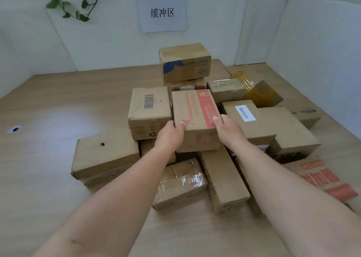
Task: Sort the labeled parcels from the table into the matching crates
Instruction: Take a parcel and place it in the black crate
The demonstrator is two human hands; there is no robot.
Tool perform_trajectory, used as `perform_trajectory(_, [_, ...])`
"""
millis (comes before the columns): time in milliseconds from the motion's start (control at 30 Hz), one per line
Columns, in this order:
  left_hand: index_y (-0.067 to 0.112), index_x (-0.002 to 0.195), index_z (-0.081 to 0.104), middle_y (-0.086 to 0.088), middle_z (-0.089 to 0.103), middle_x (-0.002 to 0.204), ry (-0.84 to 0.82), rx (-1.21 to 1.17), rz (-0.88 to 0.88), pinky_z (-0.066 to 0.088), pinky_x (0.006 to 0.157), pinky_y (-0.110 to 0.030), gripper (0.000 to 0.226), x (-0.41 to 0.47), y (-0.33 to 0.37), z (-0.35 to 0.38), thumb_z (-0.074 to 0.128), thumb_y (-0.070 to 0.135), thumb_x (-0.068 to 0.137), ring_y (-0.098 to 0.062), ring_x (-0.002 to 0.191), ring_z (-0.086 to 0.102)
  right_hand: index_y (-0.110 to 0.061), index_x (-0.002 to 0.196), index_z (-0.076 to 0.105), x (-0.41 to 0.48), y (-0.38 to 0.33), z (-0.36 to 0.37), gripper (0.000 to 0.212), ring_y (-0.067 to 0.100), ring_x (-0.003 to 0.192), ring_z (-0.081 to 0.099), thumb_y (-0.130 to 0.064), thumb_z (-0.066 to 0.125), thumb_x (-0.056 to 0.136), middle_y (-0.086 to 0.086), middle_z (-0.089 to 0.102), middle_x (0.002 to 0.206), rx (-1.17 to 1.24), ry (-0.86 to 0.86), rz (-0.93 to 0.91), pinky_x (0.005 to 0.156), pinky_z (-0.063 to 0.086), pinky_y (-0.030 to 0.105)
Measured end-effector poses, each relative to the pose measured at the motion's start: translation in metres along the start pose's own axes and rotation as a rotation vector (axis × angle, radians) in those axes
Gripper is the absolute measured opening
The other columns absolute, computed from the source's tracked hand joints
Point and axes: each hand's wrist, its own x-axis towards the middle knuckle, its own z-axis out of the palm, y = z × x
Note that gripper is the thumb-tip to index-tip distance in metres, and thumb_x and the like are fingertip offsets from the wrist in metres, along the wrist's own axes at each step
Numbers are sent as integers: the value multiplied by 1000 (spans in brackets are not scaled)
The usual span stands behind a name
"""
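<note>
I have both hands on the red-printed box (195, 112), which sits on top of the heap in the middle of the table (48, 178). The left hand (172, 133) grips its near left corner and the right hand (228, 129) its near right corner. Each thumb is pressed onto the top face, and the other fingers wrap down the sides where I cannot see them. Both grips are only at the near end, so I judge the far end could sag or swing as the box comes up. That far end lies close to the stack under the blue-printed box (185, 65), so a tilt could knock that stack over. The barcode box (150, 110) stands just beside the left side, and the white-label box (254, 119) lies just beside the right, so a sideways drag could pull either one along. I cannot tell what bears the red-printed box from below, and the taped parcel (179, 182) and the long box (220, 178) in front may shift once it is lifted off. I see no shipping label on the faces that show and no crates in view, so a wrong crate is the other risk: I would read the label before carrying the box.
</note>
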Motion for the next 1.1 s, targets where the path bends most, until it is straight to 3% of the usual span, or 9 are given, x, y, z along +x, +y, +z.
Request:
perform_trajectory(200, [25,141,40,5,55,135,-91,-94,-22,47,96,-40,41,-7,4,-7,39,27,100,-18,117,53,-20,119,49,3,3,-6,29,5,82,52,-38,43,97,-2,57,104,76,-74,26,60,40,26])
perform_trajectory(267, [27,140,39,5,56,132,-130,-87,-25,50,93,-41,42,-11,3,-12,40,23,99,-17,113,55,-17,136,42,1,1,-14,48,9,90,55,-39,48,94,-4,55,110,136,-123,46,71,48,31])
perform_trajectory(333, [29,140,37,7,59,126,-176,-105,-38,52,80,-34,46,-17,0,-18,42,17,96,-14,104,57,-23,136,42,-1,1,-19,48,15,100,60,-42,49,93,-5,61,117,192,-192,66,86,52,43])
perform_trajectory(400, [31,142,35,5,61,120,-195,-141,-65,50,67,-29,55,-25,-3,-25,47,12,92,-12,95,59,-24,126,48,-4,-1,-22,41,18,98,63,-49,48,93,-4,65,108,212,-219,78,86,53,46])
perform_trajectory(500, [27,139,35,-2,63,117,-192,-205,-106,57,70,-36,55,-35,-8,-34,51,10,89,-18,96,64,-21,110,55,-11,-10,-23,42,19,93,64,-58,46,92,-3,66,98,248,-197,95,74,53,38])
perform_trajectory(600, [20,132,39,-5,64,113,-181,-268,-111,57,82,-48,43,-44,-10,-42,52,18,91,-23,97,66,-17,115,58,-25,-22,-22,58,17,87,63,-66,42,89,-2,66,96,228,-156,110,63,47,33])
perform_trajectory(733, [25,140,32,-3,61,119,-190,-272,-93,50,91,-57,59,-60,-12,-54,55,48,91,-27,107,61,-17,135,41,-55,-30,-22,80,21,87,62,-77,36,83,1,63,100,192,-78,165,73,51,42])
perform_trajectory(1000, [30,134,44,0,66,113,-246,-291,-37,51,88,-60,70,-114,-37,-98,36,78,84,-25,105,65,-22,129,54,-128,-73,-12,98,28,107,58,-93,22,69,4,62,118,165,-167,230,86,50,49])
perform_trajectory(1100, [34,113,56,-1,72,97,-188,-321,-53,53,84,-56,61,-139,-60,-129,29,81,83,-25,94,69,-27,126,57,-159,-97,7,96,29,108,58,-93,19,68,4,65,115,204,-248,215,84,51,48])
